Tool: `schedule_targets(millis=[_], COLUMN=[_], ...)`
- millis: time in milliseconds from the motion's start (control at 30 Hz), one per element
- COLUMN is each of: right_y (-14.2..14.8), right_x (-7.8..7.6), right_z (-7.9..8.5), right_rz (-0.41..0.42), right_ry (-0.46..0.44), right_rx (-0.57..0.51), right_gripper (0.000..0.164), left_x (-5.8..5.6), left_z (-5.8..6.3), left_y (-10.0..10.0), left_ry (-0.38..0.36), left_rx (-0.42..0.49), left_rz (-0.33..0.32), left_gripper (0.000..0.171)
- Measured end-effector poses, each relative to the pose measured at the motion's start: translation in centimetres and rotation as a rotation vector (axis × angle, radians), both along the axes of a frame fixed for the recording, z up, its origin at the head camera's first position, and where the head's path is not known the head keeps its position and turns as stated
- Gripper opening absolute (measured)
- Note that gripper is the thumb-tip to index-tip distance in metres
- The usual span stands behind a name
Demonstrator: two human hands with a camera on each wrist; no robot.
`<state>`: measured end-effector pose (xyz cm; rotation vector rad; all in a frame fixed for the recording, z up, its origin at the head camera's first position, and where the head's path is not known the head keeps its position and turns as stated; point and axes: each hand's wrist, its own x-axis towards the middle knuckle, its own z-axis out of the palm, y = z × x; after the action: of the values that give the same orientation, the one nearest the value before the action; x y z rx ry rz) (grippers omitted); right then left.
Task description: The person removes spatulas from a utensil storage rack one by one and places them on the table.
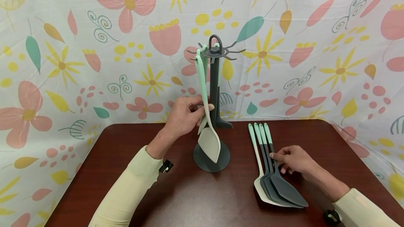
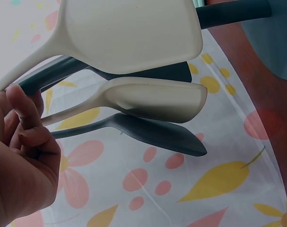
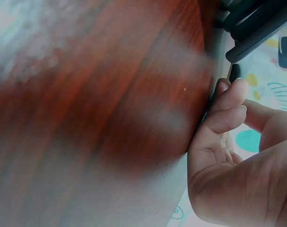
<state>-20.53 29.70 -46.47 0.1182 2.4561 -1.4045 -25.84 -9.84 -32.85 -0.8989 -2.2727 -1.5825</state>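
A cream turner with a mint handle hangs from a hook of the dark utensil stand. My left hand pinches its handle partway down, close by the post. Behind it hang a cream scoop, a dark spoon and a dark turner, their upper parts partly hidden. On the table at the right, a dark turner tops a fanned stack of similar ones, with a cream turner at its left. The thumb and fingers of my right hand pinch the dark turner's handle.
The stand's round base rests on the dark wooden table. Several bare hooks spread from its top, on the right side. Behind the table's far edge hangs a flowered cloth.
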Motion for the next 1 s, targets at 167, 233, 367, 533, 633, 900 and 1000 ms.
schedule_targets(millis=[167, 233, 367, 533, 633, 900, 1000], right_y=[0.1, 0.1, 0.2, 0.5, 0.8, 0.7, 0.0], right_x=[0.1, 0.1, 0.3, 0.4, 0.4, 0.4, 0.4], right_z=[0.1, 0.1, 0.2, 0.5, 0.7, 1.7, 2.7], right_rz=[-0.004, -0.019, -0.047, -0.062, -0.072, -0.083, -0.074], right_ry=[-0.011, -0.02, -0.025, -0.013, 0.016, 0.159, 0.218], right_rx=[-0.003, 0.002, 0.014, 0.038, 0.08, 0.093, 0.06], right_gripper=[0.037, 0.039, 0.043, 0.048, 0.049, 0.052, 0.049], left_x=[0.0, 0.0, -0.1, 0.0, 0.0, 0.0, 0.0], left_z=[0.1, 0.1, 0.0, 0.1, 0.1, 0.0, 0.0], left_y=[0.1, 0.1, 0.1, 0.0, 0.0, 0.0, 0.0], left_ry=[0.005, 0.009, 0.011, 0.007, 0.008, -0.005, -0.005], left_rx=[0.001, -0.001, 0.001, 0.002, 0.002, 0.005, 0.006], left_rz=[-0.006, -0.008, -0.011, -0.01, -0.015, -0.018, -0.014], left_gripper=[0.015, 0.013, 0.011, 0.01, 0.01, 0.015, 0.015])
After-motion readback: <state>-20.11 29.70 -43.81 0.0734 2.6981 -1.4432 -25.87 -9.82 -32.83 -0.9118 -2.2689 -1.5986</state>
